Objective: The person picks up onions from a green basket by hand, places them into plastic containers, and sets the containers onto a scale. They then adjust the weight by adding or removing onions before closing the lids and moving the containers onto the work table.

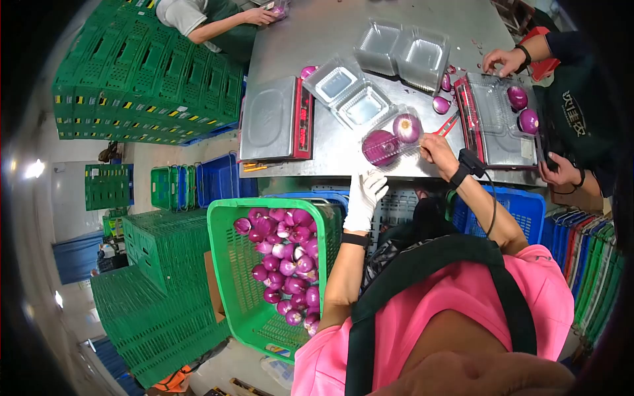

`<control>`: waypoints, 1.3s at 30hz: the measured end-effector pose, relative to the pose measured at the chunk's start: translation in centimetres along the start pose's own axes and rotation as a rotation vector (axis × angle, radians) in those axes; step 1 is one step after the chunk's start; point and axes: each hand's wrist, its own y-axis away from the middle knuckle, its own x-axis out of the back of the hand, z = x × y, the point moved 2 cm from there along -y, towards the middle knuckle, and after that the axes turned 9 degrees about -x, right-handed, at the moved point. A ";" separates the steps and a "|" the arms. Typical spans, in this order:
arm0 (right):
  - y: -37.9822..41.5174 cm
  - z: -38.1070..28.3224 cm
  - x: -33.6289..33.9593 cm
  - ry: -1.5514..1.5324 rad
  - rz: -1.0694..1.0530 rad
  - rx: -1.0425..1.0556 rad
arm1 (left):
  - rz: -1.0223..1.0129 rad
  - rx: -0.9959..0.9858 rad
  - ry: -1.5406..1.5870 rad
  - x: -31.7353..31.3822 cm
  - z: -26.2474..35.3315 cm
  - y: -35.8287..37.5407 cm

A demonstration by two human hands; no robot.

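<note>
My right hand (439,155) pinches the edge of a clear plastic clamshell box (375,129) above the steel table. Two red onions are in it: a purple one (381,146) behind the clear plastic and a paler-topped one (407,127). My left hand (366,199), in a white glove, is just below the box at the table's front edge, its fingers apart and holding nothing. Left of it stands a green crate (221,264) with many red onions (287,264). Another opened clamshell (350,92) lies beyond the box.
A weighing scale (274,122) sits at the table's left. Stacked clear clamshells (403,53), loose onions (441,105) and red-handled scissors (449,123) lie on the steel table (317,33). At right, a co-worker's hands (505,63) flank a second scale with boxed onions. Another person works at upper left.
</note>
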 end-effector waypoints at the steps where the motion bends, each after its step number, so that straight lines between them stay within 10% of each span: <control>1: 1.1 -0.9 -0.3 -0.008 -0.025 0.035 | -0.025 -0.008 0.015 -0.2 0.4 0.5; 6: 5.8 -3.8 -1.2 -0.129 -0.197 0.186 | -0.182 -0.309 0.057 -1.0 3.2 3.9; 11: 9.1 -4.1 -3.7 -0.286 -0.455 0.180 | -0.470 -0.106 0.368 -5.6 6.7 8.4; 19: 10.1 -1.2 -5.0 0.014 -0.300 0.015 | -0.353 -0.808 -0.217 -5.9 8.5 14.2; 23: 9.6 -2.2 -6.1 -0.346 -0.640 -0.023 | -0.330 -0.555 0.015 -4.5 7.3 13.7; 29: 4.9 -1.3 -4.2 -0.015 -0.201 0.071 | -0.402 -0.337 0.096 -2.5 4.3 6.2; 34: -2.2 2.9 -0.1 0.000 -0.159 -0.065 | -0.127 -0.181 -0.349 0.1 -1.3 -1.1; 39: -8.7 8.4 4.1 0.132 -0.120 -0.076 | -0.001 -0.757 -1.012 1.7 -4.9 -6.8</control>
